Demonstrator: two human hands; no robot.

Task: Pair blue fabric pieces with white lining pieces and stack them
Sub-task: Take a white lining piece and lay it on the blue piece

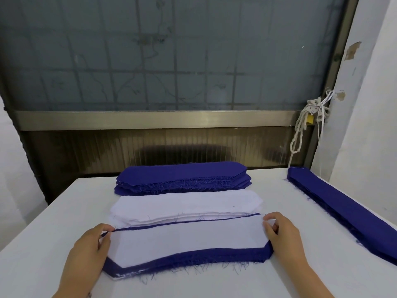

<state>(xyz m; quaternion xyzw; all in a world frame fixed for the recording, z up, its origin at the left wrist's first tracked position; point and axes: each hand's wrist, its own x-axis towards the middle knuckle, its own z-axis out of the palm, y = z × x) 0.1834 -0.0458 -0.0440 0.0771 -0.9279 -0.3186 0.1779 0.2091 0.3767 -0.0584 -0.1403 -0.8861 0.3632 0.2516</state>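
White elongated lining piece [189, 237] with angled corners, flat atop frayed blue fabric stack [193, 258], blue margin visible; left hand [90, 246] and right hand [281, 235] pinch opposite ends.

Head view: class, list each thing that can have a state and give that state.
left hand: pinches top lining piece's left end
right hand: pinches its right end
top lining piece: flat on paired stack, blue rim showing
white lining pile: stacked, untouched
blue fabric pile: stacked, untouched
long blue strips: stacked, far right

Bare left hand [90, 244], right hand [281, 235], forearms [71, 280].
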